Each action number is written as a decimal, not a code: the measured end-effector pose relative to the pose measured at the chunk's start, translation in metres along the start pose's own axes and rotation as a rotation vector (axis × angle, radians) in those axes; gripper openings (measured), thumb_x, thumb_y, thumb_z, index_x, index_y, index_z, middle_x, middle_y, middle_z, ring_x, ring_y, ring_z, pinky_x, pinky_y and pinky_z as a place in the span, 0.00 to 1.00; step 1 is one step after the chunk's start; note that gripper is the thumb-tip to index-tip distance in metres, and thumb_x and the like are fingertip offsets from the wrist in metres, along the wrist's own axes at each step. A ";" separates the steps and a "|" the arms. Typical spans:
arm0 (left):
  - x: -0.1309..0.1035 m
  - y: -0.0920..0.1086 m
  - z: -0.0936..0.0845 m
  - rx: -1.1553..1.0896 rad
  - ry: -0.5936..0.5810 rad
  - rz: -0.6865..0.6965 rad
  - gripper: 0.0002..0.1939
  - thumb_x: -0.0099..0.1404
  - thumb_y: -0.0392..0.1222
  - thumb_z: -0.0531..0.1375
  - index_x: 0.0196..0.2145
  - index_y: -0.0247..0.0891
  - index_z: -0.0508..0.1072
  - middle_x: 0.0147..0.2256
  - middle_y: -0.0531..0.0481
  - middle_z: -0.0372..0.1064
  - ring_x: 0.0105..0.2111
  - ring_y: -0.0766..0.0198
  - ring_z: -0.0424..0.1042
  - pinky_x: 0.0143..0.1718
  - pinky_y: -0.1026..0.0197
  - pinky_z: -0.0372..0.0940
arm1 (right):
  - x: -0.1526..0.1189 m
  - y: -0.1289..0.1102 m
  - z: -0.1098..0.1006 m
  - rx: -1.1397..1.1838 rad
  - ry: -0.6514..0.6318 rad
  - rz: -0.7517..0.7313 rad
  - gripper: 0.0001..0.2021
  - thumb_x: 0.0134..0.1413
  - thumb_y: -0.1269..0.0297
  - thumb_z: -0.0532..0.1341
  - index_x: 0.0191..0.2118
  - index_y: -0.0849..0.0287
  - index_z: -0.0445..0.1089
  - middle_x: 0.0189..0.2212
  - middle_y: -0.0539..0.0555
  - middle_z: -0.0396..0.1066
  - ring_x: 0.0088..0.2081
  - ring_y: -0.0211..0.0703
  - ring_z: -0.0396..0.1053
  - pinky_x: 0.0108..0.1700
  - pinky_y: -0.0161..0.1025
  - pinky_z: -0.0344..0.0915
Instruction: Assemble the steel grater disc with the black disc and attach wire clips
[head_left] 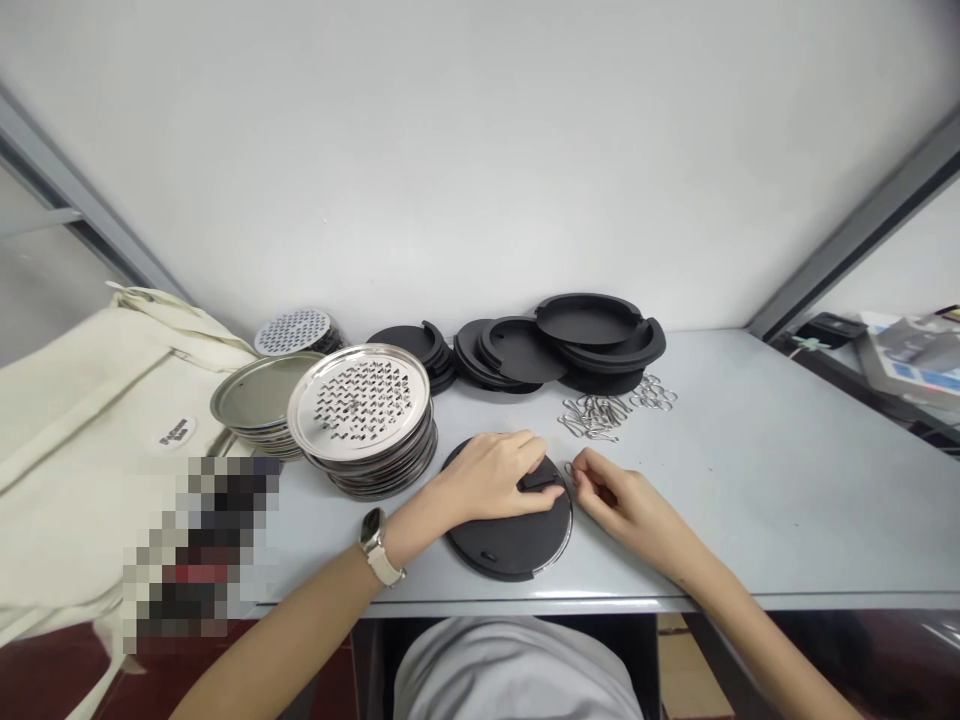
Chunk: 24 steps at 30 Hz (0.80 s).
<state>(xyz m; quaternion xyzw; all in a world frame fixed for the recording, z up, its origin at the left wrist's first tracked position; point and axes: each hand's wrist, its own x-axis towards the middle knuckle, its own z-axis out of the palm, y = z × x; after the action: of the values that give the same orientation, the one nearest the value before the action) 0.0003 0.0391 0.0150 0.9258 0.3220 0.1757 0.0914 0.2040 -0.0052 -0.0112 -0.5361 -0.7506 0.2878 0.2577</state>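
Left hand: the left hand [493, 472] lies palm down on the black disc [510, 545], thumb and fingers spread apart, steadying it without a closed grasp.
Left forearm: reaches in from lower left, watch [373, 528] at the wrist.
Right hand: the right hand [619, 500] is curled just beside the disc's right edge, fingertips pinching a small metal loop [568, 468].
Right forearm: angles in from lower right.
Disc position: flat on the table [765, 480], near its front edge, right of the grater stack [360, 405].
Clips: loose metal clips [596, 414] lie beyond the right hand.
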 end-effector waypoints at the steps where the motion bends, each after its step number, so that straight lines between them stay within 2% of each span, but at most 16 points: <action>1: 0.000 0.000 0.000 0.024 -0.001 -0.011 0.14 0.62 0.51 0.58 0.30 0.39 0.61 0.28 0.54 0.64 0.27 0.65 0.63 0.27 0.62 0.54 | 0.000 0.000 0.000 -0.001 -0.004 0.004 0.08 0.61 0.62 0.49 0.30 0.54 0.55 0.19 0.43 0.53 0.21 0.35 0.51 0.25 0.32 0.53; 11: -0.001 0.002 -0.001 0.104 -0.031 0.011 0.09 0.63 0.46 0.55 0.30 0.38 0.62 0.30 0.53 0.67 0.27 0.64 0.66 0.27 0.61 0.55 | 0.001 -0.002 -0.001 0.017 -0.021 0.019 0.11 0.64 0.59 0.48 0.30 0.55 0.57 0.19 0.44 0.56 0.22 0.36 0.53 0.26 0.33 0.55; 18: 0.000 0.002 -0.001 0.092 -0.050 -0.015 0.09 0.63 0.46 0.55 0.31 0.38 0.62 0.31 0.52 0.67 0.27 0.64 0.67 0.26 0.62 0.54 | 0.007 -0.003 0.003 0.035 0.045 0.042 0.14 0.65 0.56 0.46 0.29 0.55 0.56 0.20 0.46 0.60 0.23 0.38 0.58 0.27 0.34 0.57; 24: 0.000 0.002 -0.001 0.071 -0.056 -0.022 0.09 0.62 0.46 0.56 0.31 0.38 0.63 0.31 0.53 0.67 0.27 0.65 0.67 0.26 0.62 0.55 | 0.007 -0.008 0.010 -0.071 0.045 0.079 0.13 0.65 0.56 0.46 0.30 0.55 0.56 0.20 0.46 0.61 0.22 0.39 0.60 0.27 0.34 0.55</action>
<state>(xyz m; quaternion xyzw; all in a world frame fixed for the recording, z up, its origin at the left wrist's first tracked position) 0.0010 0.0381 0.0164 0.9295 0.3354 0.1370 0.0694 0.1900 -0.0022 -0.0121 -0.5805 -0.7327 0.2586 0.2438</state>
